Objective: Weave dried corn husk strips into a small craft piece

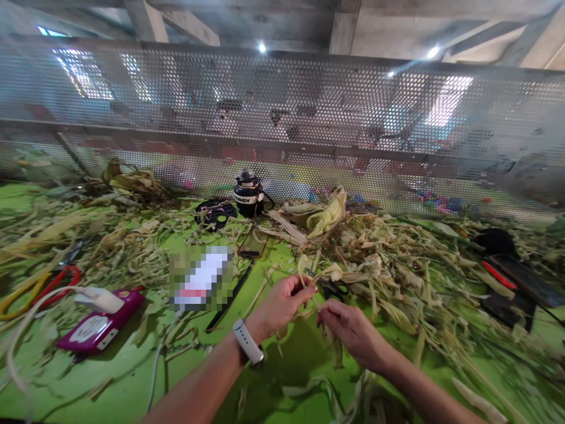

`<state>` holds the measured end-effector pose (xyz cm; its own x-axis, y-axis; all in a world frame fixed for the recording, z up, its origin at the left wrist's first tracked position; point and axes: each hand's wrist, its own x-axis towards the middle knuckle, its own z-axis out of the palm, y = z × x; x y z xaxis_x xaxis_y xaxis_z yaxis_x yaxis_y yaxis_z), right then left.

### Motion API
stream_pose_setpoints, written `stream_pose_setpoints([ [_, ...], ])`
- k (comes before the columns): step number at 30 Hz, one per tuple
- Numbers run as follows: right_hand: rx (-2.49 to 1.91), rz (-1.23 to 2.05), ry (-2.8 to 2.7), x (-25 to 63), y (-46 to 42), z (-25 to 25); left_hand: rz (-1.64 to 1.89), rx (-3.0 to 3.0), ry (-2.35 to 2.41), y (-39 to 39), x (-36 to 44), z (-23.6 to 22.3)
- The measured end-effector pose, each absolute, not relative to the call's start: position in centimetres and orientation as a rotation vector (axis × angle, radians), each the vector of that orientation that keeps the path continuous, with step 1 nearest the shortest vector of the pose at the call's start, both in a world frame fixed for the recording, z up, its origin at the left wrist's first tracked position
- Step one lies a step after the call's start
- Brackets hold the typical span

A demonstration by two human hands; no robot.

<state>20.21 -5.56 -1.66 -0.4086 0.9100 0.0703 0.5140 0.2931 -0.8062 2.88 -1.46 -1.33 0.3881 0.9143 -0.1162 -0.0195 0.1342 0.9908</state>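
My left hand (277, 306), with a pale watch on the wrist, pinches a dried corn husk strip (303, 265) between thumb and fingers. A curled pale end of it sticks up past the fingertips. Close beside it on the right, my right hand (355, 334) is closed on a thin part of husk. A wider husk piece (336, 352) hangs below these fingers; whether it belongs to the same strip I cannot tell. Just behind the hands lie black-handled scissors (335, 288), partly covered by husks. Loose husk strips (322, 391) lie nearer to me.
The green table (185, 383) bears husk heaps (375, 247). To the left are a purple power strip (103, 323), red-and-yellow-handled cutters (57, 285) and a blurred-out phone (203, 274) on a cable. A black jar (248, 194) stands before a perforated metal screen (286, 112).
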Motion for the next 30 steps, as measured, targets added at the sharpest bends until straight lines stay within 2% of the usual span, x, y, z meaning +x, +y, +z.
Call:
stream_pose_setpoints([
  [5, -1.274, 0.853, -2.116, 20.1, -5.6, -1.5, 0.841, 1.295, 0.972, -1.3, 2.7, -1.3],
  [11, -1.17, 0.12, -2.06, 20.7, -5.8, -0.8, 0.737, 1.31, 0.867, -1.6, 3.1, -1.4],
  [14, -1.164, -0.08, -2.006, 21.1, -5.7, -0.6, 0.74, 1.397, 0.829, -1.9, 3.5, -1.9],
  [17, -1.217, -0.032, -2.047, 21.0, -5.3, -1.1, 0.743, 1.512, 0.816, -2.4, 3.9, -2.2],
  [23, -1.172, 0.31, -1.924, 20.3, -4.8, -2.6, 0.691, 1.624, 0.794, -3.6, 4.6, -2.0],
  [30, -1.077, 0.37, -1.875, 19.9, -5.7, -2.2, 0.583, 1.522, 0.68, -3.7, 4.6, -1.9],
])
